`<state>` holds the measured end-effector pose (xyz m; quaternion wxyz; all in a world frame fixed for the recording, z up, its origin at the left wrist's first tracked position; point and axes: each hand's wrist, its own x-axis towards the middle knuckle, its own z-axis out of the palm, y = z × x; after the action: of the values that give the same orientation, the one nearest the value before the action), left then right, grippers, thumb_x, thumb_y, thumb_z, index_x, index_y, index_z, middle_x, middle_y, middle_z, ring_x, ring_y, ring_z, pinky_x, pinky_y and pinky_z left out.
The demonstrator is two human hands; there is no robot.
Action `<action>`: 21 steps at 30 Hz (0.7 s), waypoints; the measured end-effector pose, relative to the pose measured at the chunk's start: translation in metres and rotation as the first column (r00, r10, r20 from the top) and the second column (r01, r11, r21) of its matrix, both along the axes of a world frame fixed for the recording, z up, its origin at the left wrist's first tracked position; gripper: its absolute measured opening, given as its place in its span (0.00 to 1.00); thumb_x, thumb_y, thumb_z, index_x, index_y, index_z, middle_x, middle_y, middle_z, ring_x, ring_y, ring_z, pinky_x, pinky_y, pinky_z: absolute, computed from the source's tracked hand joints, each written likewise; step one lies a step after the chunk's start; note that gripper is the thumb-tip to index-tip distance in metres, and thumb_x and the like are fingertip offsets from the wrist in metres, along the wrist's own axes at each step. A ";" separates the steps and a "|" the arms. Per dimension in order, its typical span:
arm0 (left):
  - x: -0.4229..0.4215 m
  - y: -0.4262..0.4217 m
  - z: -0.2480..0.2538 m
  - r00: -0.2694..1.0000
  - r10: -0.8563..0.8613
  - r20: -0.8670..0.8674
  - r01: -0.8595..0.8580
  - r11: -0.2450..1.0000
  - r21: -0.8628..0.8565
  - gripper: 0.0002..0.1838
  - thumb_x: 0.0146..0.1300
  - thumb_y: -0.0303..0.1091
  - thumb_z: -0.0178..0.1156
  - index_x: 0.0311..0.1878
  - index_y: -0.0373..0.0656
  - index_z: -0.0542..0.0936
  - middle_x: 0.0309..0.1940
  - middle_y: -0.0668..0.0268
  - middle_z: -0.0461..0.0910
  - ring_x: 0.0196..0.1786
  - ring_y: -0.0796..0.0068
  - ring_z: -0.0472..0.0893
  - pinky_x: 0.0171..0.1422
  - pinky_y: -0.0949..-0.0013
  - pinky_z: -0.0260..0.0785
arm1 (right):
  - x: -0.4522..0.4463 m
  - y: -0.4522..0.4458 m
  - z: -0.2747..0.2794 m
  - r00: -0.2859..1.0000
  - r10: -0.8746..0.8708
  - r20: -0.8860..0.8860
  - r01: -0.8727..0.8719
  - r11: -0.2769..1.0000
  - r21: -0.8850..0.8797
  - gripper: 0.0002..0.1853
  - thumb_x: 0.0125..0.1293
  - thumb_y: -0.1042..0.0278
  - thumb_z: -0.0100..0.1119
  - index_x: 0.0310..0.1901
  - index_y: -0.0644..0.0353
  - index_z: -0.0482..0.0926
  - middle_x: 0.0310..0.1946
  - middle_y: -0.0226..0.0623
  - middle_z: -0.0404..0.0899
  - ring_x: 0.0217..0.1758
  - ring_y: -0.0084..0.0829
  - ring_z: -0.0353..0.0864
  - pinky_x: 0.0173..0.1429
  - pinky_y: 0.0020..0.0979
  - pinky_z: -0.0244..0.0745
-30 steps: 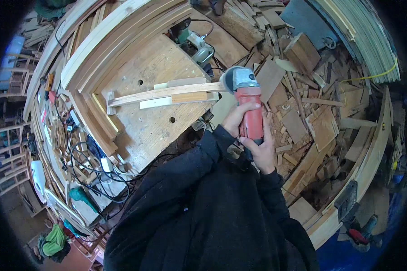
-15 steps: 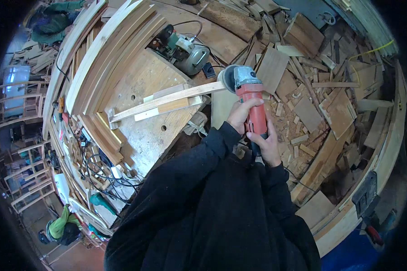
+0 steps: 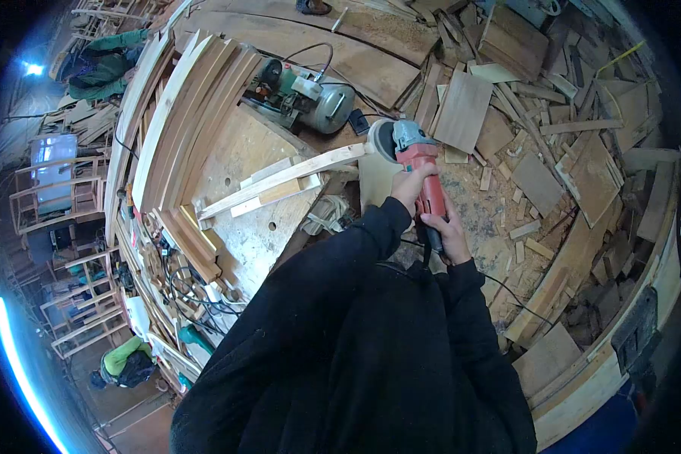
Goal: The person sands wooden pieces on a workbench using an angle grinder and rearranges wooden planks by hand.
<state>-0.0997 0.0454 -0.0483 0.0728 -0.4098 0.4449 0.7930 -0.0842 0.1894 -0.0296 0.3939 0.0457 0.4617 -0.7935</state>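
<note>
A red angle grinder (image 3: pixel 429 189) with a grey metal head is held in both my hands. My left hand (image 3: pixel 412 187) wraps the body just behind the head. Lower down, my right hand (image 3: pixel 449 229) grips the rear end near the cord. The round disc (image 3: pixel 383 139) stands at the end of a long, slightly curved wooden strip (image 3: pixel 299 172); whether it touches the wood I cannot tell. That strip lies over shorter wood pieces (image 3: pixel 268 198) on the workbench (image 3: pixel 246 246) and sticks out past its edge.
A stack of curved boards (image 3: pixel 185 113) lies along the bench's far left. Behind the bench stands an air compressor (image 3: pixel 327 106). Wood offcuts (image 3: pixel 537 181) and sawdust cover the floor at right. A power cord (image 3: pixel 518 300) trails there. Another person (image 3: pixel 125 363) bends at lower left.
The camera view has shifted and tilted a little, moving the whole scene. Both hands keep hold of the grinder, and its disc stays at the strip's end.
</note>
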 end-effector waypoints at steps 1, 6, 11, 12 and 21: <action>-0.001 0.000 0.000 0.999 -0.026 0.035 0.025 0.999 0.035 0.17 0.54 0.38 0.67 0.44 0.43 0.74 0.33 0.66 0.77 0.34 0.72 0.79 0.41 0.67 0.73 | 0.000 0.003 -0.001 0.997 0.033 0.064 -0.035 0.999 0.032 0.43 0.54 0.67 0.68 0.71 0.61 0.57 0.55 0.43 0.73 0.48 0.32 0.79 0.47 0.31 0.78; 0.017 0.000 0.023 0.994 -0.080 -0.078 0.093 0.978 0.188 0.19 0.57 0.42 0.65 0.47 0.43 0.74 0.37 0.67 0.78 0.39 0.74 0.79 0.45 0.66 0.74 | 0.014 0.000 0.030 0.951 0.028 -0.307 0.041 0.975 0.219 0.46 0.51 0.65 0.69 0.71 0.65 0.56 0.62 0.47 0.68 0.65 0.36 0.69 0.70 0.35 0.61; 0.048 -0.023 0.054 0.973 -0.085 -0.214 0.141 0.955 0.262 0.21 0.60 0.42 0.62 0.53 0.40 0.74 0.42 0.64 0.79 0.43 0.73 0.80 0.50 0.66 0.75 | 0.037 -0.020 0.062 0.851 0.113 -0.513 0.060 0.949 0.309 0.48 0.50 0.66 0.69 0.71 0.66 0.54 0.66 0.50 0.64 0.68 0.38 0.67 0.71 0.37 0.60; 0.055 -0.029 0.061 0.970 -0.055 -0.239 0.116 0.961 0.249 0.21 0.60 0.42 0.62 0.53 0.39 0.74 0.41 0.64 0.79 0.43 0.73 0.80 0.50 0.66 0.75 | 0.041 -0.028 0.071 0.838 0.121 -0.532 0.060 0.949 0.309 0.48 0.50 0.66 0.70 0.72 0.66 0.54 0.66 0.50 0.64 0.68 0.38 0.67 0.71 0.37 0.60; 0.084 -0.063 0.084 0.950 0.083 -0.299 -0.010 0.971 0.238 0.19 0.58 0.40 0.64 0.49 0.41 0.74 0.38 0.66 0.78 0.38 0.75 0.79 0.42 0.68 0.74 | 0.067 -0.067 0.084 0.845 0.189 -0.501 -0.013 0.943 0.334 0.48 0.50 0.68 0.69 0.71 0.67 0.54 0.65 0.48 0.65 0.66 0.37 0.69 0.70 0.35 0.62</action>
<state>-0.0155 -0.0177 0.0360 0.0315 -0.2805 0.3447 0.8953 -0.0169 0.1227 0.0549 0.2818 -0.1351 0.6748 -0.6686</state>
